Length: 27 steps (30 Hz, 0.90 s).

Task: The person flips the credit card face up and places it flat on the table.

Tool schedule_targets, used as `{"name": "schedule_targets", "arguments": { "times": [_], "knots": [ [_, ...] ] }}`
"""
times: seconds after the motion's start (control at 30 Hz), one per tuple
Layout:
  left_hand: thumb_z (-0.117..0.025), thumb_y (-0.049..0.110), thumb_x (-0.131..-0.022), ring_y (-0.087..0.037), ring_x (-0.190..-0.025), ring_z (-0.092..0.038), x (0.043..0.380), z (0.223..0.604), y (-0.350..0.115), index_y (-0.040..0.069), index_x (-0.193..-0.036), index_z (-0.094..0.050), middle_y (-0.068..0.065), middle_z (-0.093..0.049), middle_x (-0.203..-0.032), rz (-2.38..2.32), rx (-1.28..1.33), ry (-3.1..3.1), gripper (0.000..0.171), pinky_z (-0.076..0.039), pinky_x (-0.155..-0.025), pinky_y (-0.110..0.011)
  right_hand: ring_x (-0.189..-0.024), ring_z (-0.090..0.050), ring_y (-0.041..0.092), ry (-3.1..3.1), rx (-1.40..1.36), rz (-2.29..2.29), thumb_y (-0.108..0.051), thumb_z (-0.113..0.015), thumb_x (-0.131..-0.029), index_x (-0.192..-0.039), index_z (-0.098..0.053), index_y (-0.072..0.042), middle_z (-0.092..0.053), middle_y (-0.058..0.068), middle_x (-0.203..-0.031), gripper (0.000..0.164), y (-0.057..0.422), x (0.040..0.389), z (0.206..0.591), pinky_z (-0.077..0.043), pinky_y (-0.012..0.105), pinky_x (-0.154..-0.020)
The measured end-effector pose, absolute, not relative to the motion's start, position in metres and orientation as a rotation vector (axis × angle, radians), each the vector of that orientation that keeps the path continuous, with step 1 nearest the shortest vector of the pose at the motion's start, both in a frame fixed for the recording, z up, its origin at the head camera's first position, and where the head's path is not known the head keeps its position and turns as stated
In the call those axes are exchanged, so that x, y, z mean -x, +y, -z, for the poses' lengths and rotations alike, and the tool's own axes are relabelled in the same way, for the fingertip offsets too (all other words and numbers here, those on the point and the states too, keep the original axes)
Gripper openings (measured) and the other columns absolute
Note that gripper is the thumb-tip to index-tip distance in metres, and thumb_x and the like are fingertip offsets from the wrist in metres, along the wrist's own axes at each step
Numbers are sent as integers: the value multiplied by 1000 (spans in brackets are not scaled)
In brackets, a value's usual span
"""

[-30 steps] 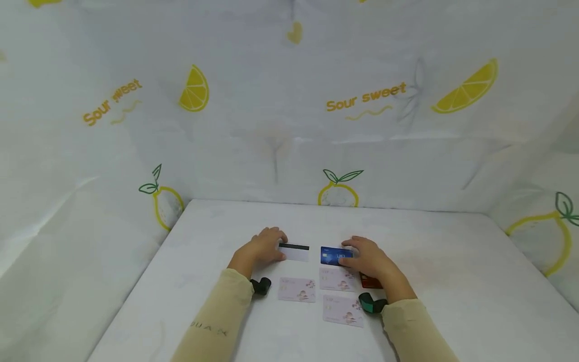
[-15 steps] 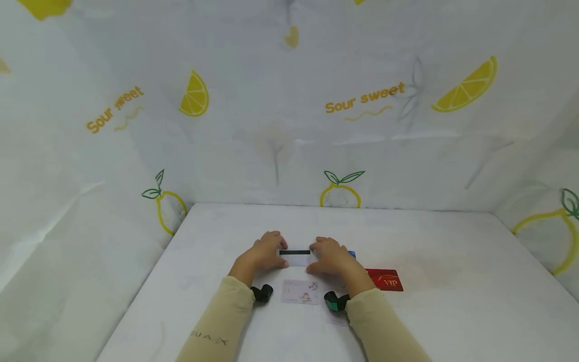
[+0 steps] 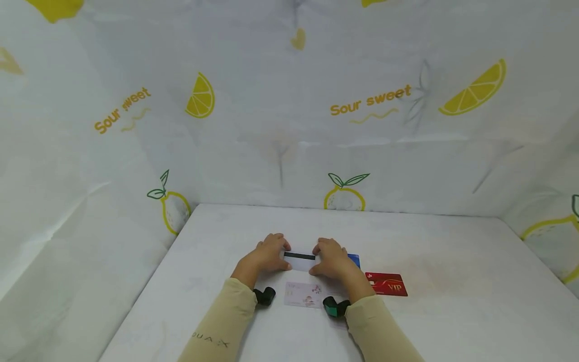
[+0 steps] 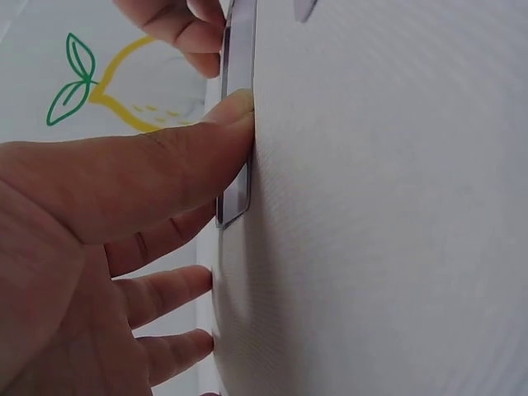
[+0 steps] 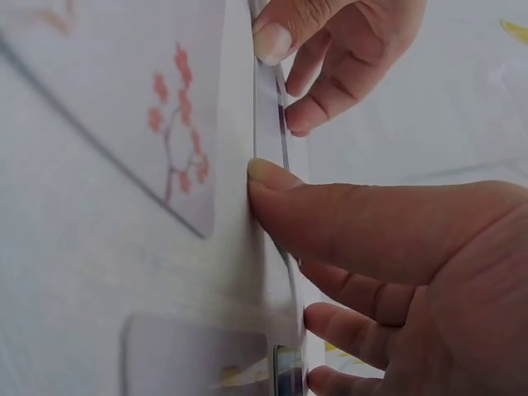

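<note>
A white card with a black magnetic stripe (image 3: 299,262) lies between my two hands, stripe towards the far side. My left hand (image 3: 267,255) pinches its left end, thumb on the near edge and fingers at the far edge. At the other end, my right hand (image 3: 333,261) pinches it the same way. The left wrist view shows the left thumb pressed to the card's edge (image 4: 237,196) close to the tabletop; whether the card is slightly raised I cannot tell. Nearer to me lies a pale floral VIP card (image 3: 302,295).
Right of my right hand lie a red VIP card (image 3: 386,284) and a blue card (image 3: 355,260), the blue one partly hidden. Another pale card (image 5: 181,359) shows in the right wrist view. Behind the white tabletop (image 3: 452,261) hangs a lemon-print sheet (image 3: 280,100).
My right hand has moved left from the blue card to the striped card's right end, uncovering the red card. My left hand has stayed at the striped card's left end.
</note>
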<state>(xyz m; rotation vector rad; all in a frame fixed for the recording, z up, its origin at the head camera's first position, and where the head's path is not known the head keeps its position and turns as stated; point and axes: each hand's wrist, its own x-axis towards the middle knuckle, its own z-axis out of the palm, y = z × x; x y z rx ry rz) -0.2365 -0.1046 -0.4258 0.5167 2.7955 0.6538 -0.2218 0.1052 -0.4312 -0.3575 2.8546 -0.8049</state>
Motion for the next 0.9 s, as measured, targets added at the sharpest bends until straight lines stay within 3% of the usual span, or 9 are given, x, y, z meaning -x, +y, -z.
{"name": "schedule_targets", "arguments": {
  "times": [0.17,0.27,0.4,0.63,0.9],
  "knots": [
    [-84,24,-78,-25,-121,-45,236,427,-104,14,-110,-58,-7,-54,-126,-691,-514,2806,43,-36,-101,-50,-135,-41,39,2851,368,836,-22,-88,-71,-111,-63,-10,-58,14,-130,49,105,220,433,-21,70,-109],
    [-85,23,-76,-23,-113,-46,236,428,-105,14,-107,-55,-5,-54,-118,-725,-507,2810,44,-37,-96,-47,-143,-29,42,2818,374,836,-25,-87,-72,-120,-62,-12,-52,15,-142,57,107,219,432,-15,69,-112],
    [-85,24,-76,-24,-118,-45,239,429,-106,15,-106,-56,-5,-53,-122,-735,-508,2812,43,-36,-99,-47,-148,-18,44,2813,393,822,-27,-87,-71,-125,-63,-13,-41,17,-152,61,107,218,429,-9,69,-113],
    [-83,30,-78,-28,-138,-36,243,431,-112,16,-110,-60,-10,-46,-142,-708,-548,2791,43,-31,-109,-52,-148,-19,43,2943,404,654,-38,-88,-69,-123,-67,-18,-44,12,-151,62,106,217,427,-8,75,-109],
    [-85,33,-74,-26,-133,-43,246,430,-116,17,-122,-56,-6,-52,-137,-803,-590,2739,58,-34,-109,-50,-146,-21,46,2927,355,710,-43,-86,-71,-129,-65,-22,-47,12,-149,66,117,218,420,-9,78,-105]
  ]
}}
